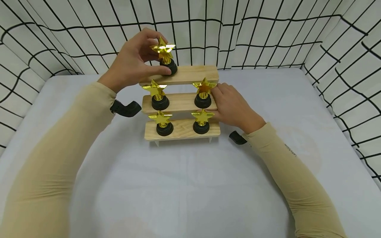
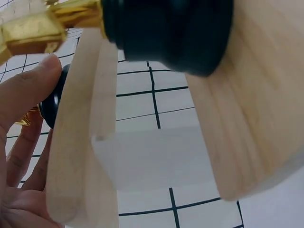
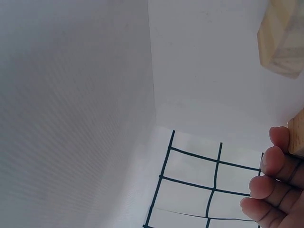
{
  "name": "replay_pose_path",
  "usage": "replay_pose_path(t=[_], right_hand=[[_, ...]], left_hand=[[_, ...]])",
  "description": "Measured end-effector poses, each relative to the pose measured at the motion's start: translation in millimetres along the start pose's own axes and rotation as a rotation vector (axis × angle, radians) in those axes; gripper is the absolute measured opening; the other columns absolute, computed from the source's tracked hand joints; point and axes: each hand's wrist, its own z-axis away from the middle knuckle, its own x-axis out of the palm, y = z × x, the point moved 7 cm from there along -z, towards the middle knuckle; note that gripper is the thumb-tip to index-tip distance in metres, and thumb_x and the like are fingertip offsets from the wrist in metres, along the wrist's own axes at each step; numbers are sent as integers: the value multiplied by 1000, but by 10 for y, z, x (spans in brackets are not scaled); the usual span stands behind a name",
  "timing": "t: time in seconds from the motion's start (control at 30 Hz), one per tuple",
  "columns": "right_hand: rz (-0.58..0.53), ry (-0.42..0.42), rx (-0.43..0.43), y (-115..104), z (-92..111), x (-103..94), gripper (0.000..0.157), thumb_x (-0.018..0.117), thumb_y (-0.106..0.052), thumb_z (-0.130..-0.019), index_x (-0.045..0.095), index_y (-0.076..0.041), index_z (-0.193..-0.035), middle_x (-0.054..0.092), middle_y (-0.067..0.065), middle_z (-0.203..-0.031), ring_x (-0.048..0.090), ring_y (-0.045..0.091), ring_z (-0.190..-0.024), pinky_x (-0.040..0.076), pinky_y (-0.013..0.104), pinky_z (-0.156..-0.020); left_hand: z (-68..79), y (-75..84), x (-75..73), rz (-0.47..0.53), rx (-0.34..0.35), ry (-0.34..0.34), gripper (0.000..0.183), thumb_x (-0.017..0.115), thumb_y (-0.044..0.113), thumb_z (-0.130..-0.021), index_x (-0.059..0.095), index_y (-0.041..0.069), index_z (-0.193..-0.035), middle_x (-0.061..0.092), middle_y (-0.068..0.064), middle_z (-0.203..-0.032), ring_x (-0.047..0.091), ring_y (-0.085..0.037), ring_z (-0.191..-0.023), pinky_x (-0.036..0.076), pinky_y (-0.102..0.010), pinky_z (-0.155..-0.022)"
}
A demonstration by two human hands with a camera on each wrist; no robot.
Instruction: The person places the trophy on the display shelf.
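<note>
A three-tier wooden display stand (image 1: 181, 102) holds several small gold star trophies on black round bases. On the left of the top tier my left hand (image 1: 135, 59) pinches a star trophy (image 1: 168, 66), thumb at its base and other fingers behind. A left middle-tier trophy (image 1: 160, 103) looms near the left wrist camera. My right hand (image 1: 233, 105) grips the right end of the middle tier, beside another star trophy (image 1: 203, 100). In the right wrist view, its fingertips (image 3: 273, 161) lie against a wooden board (image 3: 297, 135); the thumb is hidden there.
Two more star trophies stand on the bottom tier, a left one (image 1: 164, 128) and a right one (image 1: 201, 127). A white cloth (image 1: 184, 191) covers the table under the stand. Black wire grid panels (image 1: 253, 33) stand behind and along the sides.
</note>
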Motion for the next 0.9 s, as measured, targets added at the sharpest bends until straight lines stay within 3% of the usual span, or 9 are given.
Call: replay_pose_path(t=[0.23,0.43,0.57,0.7,0.9], right_hand=[[1,8,-4,-20,-6,-2,71,72,-65,-87,59,-2,-119,60,11,-98,54,29,-93,47,42,-80],[-3,1,-5,-21,-21,8,72,72,-65,-87,59,-2,-118,61,12,-100,55,30,-94,49,43,-81],[8,6,-13,-19,-25,-1,69,72,-64,-87,59,-1,-113,59,11,-96,52,29,-89,46,40,-76],[8,12,-16,-17,-22,-11,67,73,-64,-88,58,-2,-109,57,11,-93,50,28,-85,42,38,-72],[-8,-1,2,2,-5,6,68,73,-63,-88,58,-2,-113,59,11,-97,52,29,-91,46,42,-78]], left_hand=[[-1,-37,65,-10,-17,-13,65,86,8,-83,53,21,-138,67,4,-117,70,-6,-104,58,-26,-106],[3,-144,36,7,-88,3,59,88,12,-82,57,20,-131,70,-6,-127,71,-4,-107,59,-27,-106],[30,-194,3,4,-123,4,55,89,14,-80,62,18,-128,72,-4,-124,69,-4,-109,59,-23,-104],[35,-198,16,-2,-111,-16,53,88,14,-83,63,18,-130,73,-4,-124,70,-3,-109,59,-22,-104],[12,-183,64,-23,-116,-42,53,86,16,-85,63,20,-133,72,-8,-131,70,-8,-115,58,-25,-106]])
